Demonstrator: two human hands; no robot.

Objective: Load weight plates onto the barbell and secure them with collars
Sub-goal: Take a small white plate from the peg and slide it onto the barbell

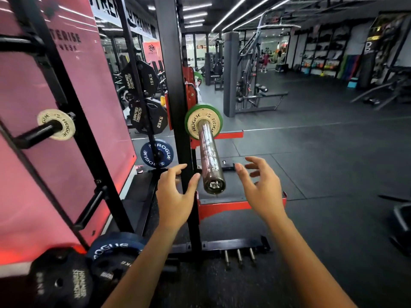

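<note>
**Fingers spread beside the bare sleeve end**

Fingers of the left hand loosely spread, holding nothing, thumb tip just beside the sleeve's end; fingers of the right hand likewise splayed and relaxed, empty, near the other side of the sleeve, apart from it.

Between both hands, the barbell sleeve, pointing toward the camera, worn and bare along most of its length; far up it, a small cream plate marked ROGUE, flush against a green plate behind it; no collar seen on the sleeve.

Just left of the sleeve, the black rack upright; beyond it, a blue ROGUE plate low down and black plates marked 15KG and 25KG stored above; on a peg at far left, another cream plate; at bottom left, dark plates stacked near the pink wall panel; dark rubber floor to the right.
</note>
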